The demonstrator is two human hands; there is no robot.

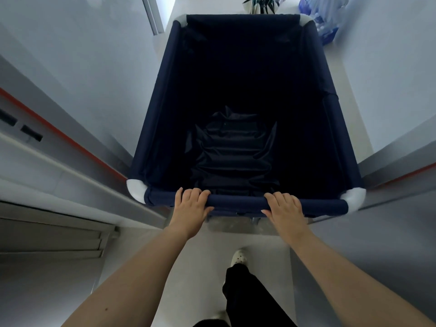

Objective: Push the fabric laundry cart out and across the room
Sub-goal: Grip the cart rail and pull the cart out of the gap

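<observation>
Your left hand and right hand are both wrapped over the near rail of the fabric laundry cart, fingers curled over the top and thumbs under the near side, set a little apart around the rail's middle. The cart is a deep navy cloth bin with padded fabric sleeves on all four top rails and white corner joints. Its inside is dark, and wrinkled fabric lies along the bottom. It stands directly ahead of you on the pale floor, between grey walls. Beyond its far right corner lies a pack of water bottles. Your white shoe steps forward below the rail.
</observation>
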